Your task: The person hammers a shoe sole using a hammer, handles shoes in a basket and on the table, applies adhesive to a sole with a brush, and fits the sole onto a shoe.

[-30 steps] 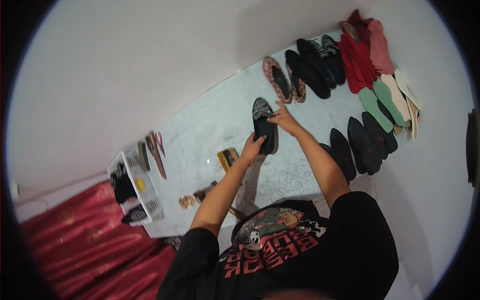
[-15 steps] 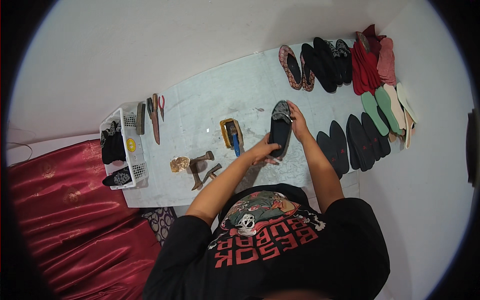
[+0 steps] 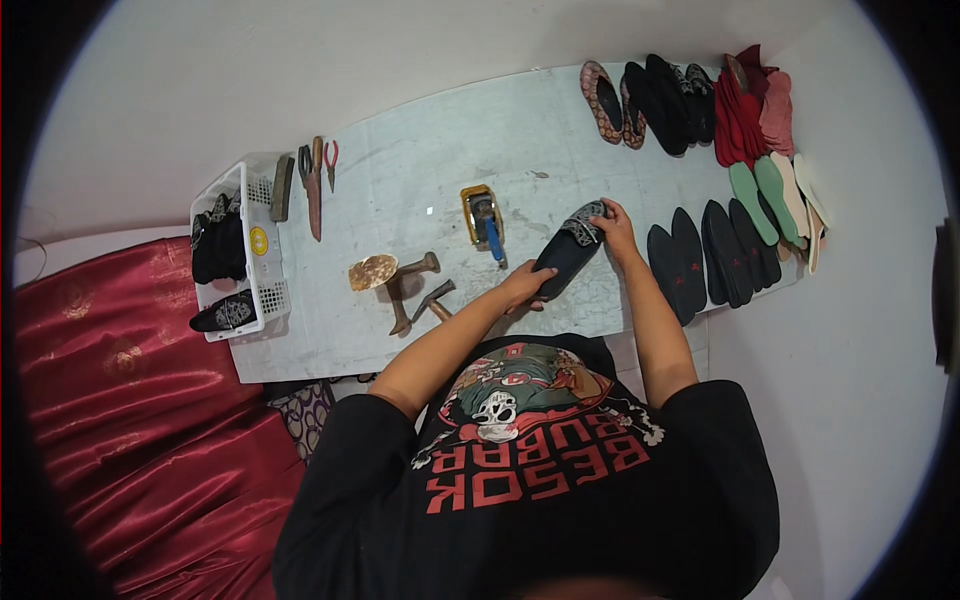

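Observation:
A black slip-on shoe (image 3: 568, 260) with a grey patterned toe is held tilted above the table, its toe pointing up and to the right. My left hand (image 3: 525, 287) grips the heel end, thumb on the upper side. Around the toe end, the fingers of my right hand (image 3: 616, 230) are closed at the patterned upper. Left of the shoe stands a yellowish glue tub (image 3: 470, 204) with a blue-handled brush (image 3: 495, 243) lying in it. The undersides of both hands are hidden.
A metal shoe anvil (image 3: 398, 297) and a hammer (image 3: 432, 299) lie left of my forearm. At the far left are a white basket (image 3: 262, 215) of shoes, pliers (image 3: 331, 160) and a knife (image 3: 316, 200). Black soles (image 3: 664, 262), green insoles (image 3: 745, 200) and finished-looking shoes (image 3: 601, 100) line the right side.
The shoe has tilted over, its toe swinging to the right, with both hands still on it. The whole view has shifted slightly.

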A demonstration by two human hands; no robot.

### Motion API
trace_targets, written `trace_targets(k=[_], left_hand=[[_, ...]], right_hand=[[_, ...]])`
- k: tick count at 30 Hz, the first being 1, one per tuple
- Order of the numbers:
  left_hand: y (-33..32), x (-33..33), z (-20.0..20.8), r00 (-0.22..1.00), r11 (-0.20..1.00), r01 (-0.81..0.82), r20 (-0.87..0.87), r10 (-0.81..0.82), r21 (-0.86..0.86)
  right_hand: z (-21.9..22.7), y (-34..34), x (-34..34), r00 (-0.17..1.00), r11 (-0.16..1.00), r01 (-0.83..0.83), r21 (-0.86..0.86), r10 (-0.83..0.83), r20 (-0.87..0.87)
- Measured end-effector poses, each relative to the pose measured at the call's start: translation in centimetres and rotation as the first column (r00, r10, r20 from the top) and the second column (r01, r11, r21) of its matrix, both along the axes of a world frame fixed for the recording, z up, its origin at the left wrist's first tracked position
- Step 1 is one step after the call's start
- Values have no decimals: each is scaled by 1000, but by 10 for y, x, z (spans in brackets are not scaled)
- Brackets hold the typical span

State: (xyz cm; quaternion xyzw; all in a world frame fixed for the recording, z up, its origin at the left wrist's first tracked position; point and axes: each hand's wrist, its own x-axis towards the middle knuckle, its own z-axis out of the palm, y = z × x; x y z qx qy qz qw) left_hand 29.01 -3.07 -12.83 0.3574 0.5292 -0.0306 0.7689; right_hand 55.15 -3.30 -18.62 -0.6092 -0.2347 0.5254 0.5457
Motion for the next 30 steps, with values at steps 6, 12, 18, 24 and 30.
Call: trace_targets(k=[6, 12, 18, 24, 30], left_hand=[[-12, -50, 23, 996, 996, -5, 86, 13, -85], [-23, -108, 5, 986, 982, 18, 166, 14, -189], [-43, -124, -2, 936, 948, 143, 271, -223, 284], [-18, -157, 83, 844, 420, -31, 249, -475, 907], [50, -233, 145, 909, 253, -192, 269, -319, 948]], right_hand=[[-12, -54, -18, 996, 982, 72, -176, -60, 69], [8, -127, -67, 976, 939, 154, -307, -96, 196], [18, -169, -92, 981, 881, 188, -435, -187, 44], [76, -164, -143, 963, 922, 263, -284, -268, 24], [140, -98, -235, 958, 950, 287, 122, -283, -45]])
